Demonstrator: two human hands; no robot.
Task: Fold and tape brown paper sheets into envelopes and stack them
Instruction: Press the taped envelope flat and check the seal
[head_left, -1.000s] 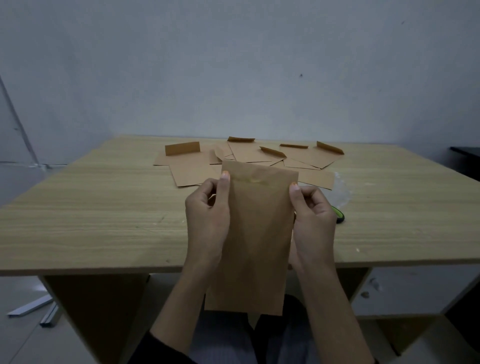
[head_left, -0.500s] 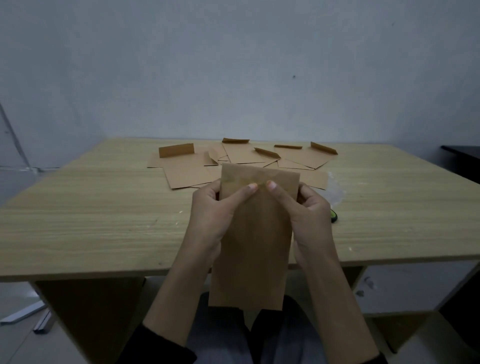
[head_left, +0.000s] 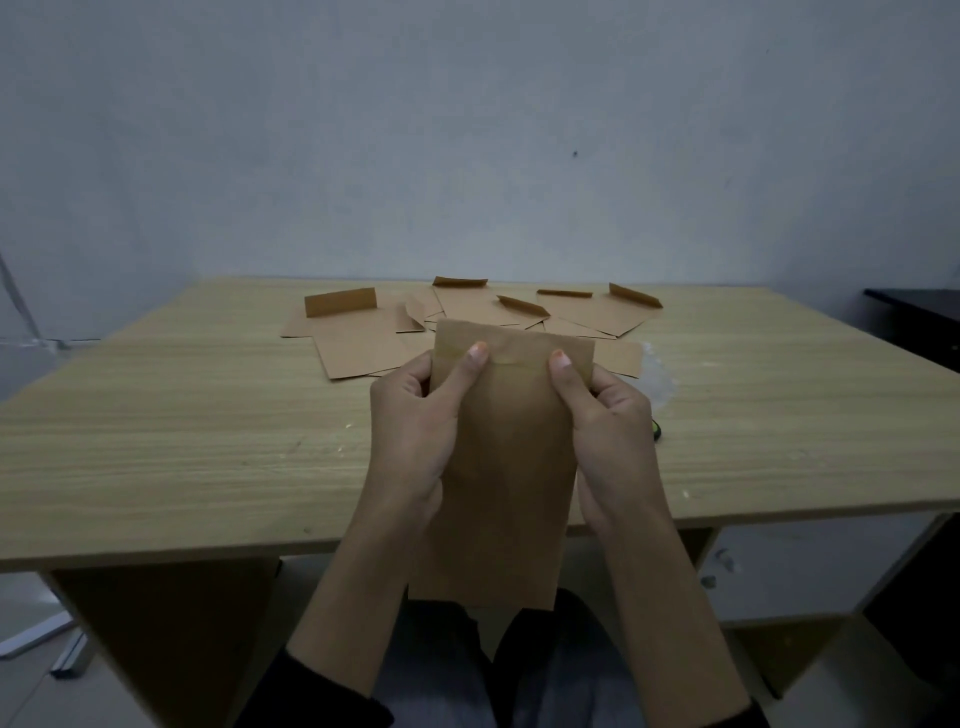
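Note:
I hold a brown paper envelope (head_left: 506, 467) upright above the near edge of the wooden table (head_left: 182, 441). My left hand (head_left: 415, 421) grips its left side, thumb pressed on the folded top flap. My right hand (head_left: 605, 421) grips the right side, its thumb on the same flap. The other fingers are hidden behind the paper. Several brown envelopes (head_left: 363, 345) with raised flaps lie spread across the far middle of the table.
A small black and green object (head_left: 657, 430) peeks out behind my right hand. A clear plastic patch (head_left: 657, 374) lies on the table to the right. A dark surface (head_left: 919, 312) stands at the far right, and a grey wall rises behind the table.
My thumbs met at the middle of the flap half a second ago and have now slid apart toward the envelope's sides. The envelope stays upright in both hands.

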